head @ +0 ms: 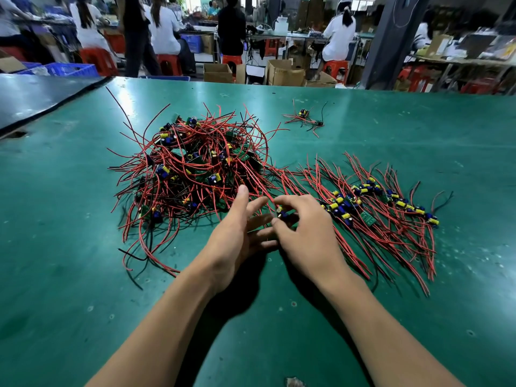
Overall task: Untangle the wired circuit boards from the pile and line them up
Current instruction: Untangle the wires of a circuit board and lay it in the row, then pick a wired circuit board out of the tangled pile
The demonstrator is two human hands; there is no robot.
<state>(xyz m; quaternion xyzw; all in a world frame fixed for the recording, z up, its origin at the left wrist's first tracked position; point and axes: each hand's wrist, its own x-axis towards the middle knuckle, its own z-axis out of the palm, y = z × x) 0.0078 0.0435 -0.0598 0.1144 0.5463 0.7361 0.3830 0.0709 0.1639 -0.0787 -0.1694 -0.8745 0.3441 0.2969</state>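
Pinching small circuit board (284,214) between thumb and fingers: right hand (304,236), at near edge of tangled pile (195,169). Beside it, left hand (237,233), fingers loosely spread, holding nothing. To right, lined-up row (385,208) on green desk (83,275). Far side, stray boards (305,118), well apart from pile.

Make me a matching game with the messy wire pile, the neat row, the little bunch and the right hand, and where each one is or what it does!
Things:
1. tangled pile
2. lined-up row
3. small stray bunch
4. right hand

Places or states:
A. alone at the far side of the green table
B. pinching a circuit board
C. heaped up on the left
D. on the right, wires lying side by side

Pairs: 1-C, 2-D, 3-A, 4-B.
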